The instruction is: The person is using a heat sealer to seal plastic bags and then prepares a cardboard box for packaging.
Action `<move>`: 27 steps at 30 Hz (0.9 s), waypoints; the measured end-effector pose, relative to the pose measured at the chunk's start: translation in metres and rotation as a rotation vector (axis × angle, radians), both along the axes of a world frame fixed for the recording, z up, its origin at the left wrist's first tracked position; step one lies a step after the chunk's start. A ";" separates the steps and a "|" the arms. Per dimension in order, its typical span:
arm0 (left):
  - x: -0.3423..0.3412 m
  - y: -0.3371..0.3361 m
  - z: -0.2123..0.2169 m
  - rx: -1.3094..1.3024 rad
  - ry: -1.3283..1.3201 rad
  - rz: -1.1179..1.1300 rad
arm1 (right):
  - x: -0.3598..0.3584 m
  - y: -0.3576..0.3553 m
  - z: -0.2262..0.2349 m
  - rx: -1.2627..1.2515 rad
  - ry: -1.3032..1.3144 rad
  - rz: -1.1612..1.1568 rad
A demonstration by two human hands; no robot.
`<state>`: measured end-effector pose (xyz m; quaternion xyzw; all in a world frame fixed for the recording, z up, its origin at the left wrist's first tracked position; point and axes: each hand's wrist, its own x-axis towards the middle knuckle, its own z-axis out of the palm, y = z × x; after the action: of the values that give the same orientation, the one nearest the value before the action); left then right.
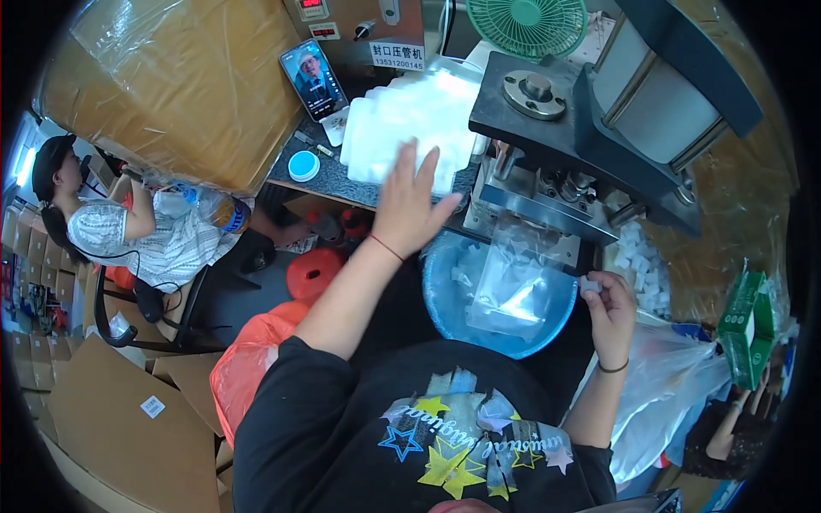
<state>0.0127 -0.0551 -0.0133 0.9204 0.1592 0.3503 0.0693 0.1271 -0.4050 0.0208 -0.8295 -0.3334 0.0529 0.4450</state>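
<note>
My left hand (414,201), fingers spread and nothing in it, reaches over the near edge of a stack of white translucent plastic bags (402,124); whether the fingertips touch it I cannot tell. On the right, my right hand (614,309) pinches a small whitish plastic piece (589,285) between thumb and fingers. A clear plastic bag (506,295) hangs from under the head of a press machine (539,192). Its lower end droops over a blue basin (436,312). Beside the press lies a heap of small white plastic pieces (641,269), near my right hand.
A phone (313,79) leans behind a round blue-topped tub (304,166) on the bench. A green fan (528,21) stands at the back. Large cardboard boxes (171,77) and a red bag (248,368) are on the left. A seated person (137,227) is farther left.
</note>
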 end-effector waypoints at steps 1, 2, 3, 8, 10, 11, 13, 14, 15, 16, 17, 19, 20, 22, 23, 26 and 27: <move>-0.009 0.016 -0.011 0.067 0.205 0.040 | 0.002 0.004 -0.007 0.169 0.088 0.023; -0.016 0.019 -0.014 0.067 0.205 0.042 | 0.003 0.005 -0.005 0.170 0.088 0.025; -0.027 0.017 -0.017 0.061 0.275 -0.094 | 0.003 0.006 -0.002 0.124 0.155 0.002; -0.047 -0.004 -0.022 -0.293 0.082 -0.276 | -0.005 0.019 -0.012 0.113 0.320 0.001; -0.048 -0.010 -0.025 -0.909 -0.012 -0.390 | -0.017 0.038 -0.009 0.044 0.082 0.139; -0.049 -0.020 -0.017 -0.920 0.057 -0.407 | -0.019 0.046 -0.003 0.047 -0.044 0.207; -0.049 -0.039 -0.004 -0.921 0.151 -0.459 | -0.022 0.052 0.009 0.121 -0.018 0.164; -0.047 -0.048 0.000 -0.925 0.171 -0.516 | -0.021 0.054 0.013 0.199 0.004 0.125; -0.045 -0.057 0.000 -0.943 0.202 -0.539 | -0.019 0.054 0.012 0.268 0.066 0.057; -0.042 -0.066 -0.001 -0.961 0.233 -0.566 | -0.017 0.058 0.019 0.263 0.061 0.053; -0.040 -0.074 0.004 -0.972 0.301 -0.603 | -0.018 0.065 0.030 0.214 -0.129 0.134; -0.037 -0.092 -0.006 -1.260 0.275 -0.680 | -0.016 0.072 0.035 0.134 -0.408 0.282; -0.037 -0.096 -0.011 -1.549 0.243 -0.747 | -0.016 0.069 0.036 0.136 -0.410 0.282; -0.036 -0.100 -0.014 -1.540 0.300 -0.830 | -0.011 0.052 0.035 -0.021 -0.304 0.314; -0.035 -0.105 -0.011 -1.661 0.387 -0.827 | -0.008 0.042 0.036 -0.063 -0.248 0.365; -0.030 -0.119 -0.014 -1.816 0.500 -0.860 | -0.009 0.028 0.037 -0.092 -0.087 0.406; -0.029 -0.119 -0.019 -1.679 0.471 -0.877 | -0.011 0.028 0.033 -0.012 -0.137 0.309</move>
<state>-0.0167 -0.1744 -0.0325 0.5958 0.0101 -0.1269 0.7930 0.1158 -0.3770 0.0537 -0.7727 -0.4862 0.0660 0.4028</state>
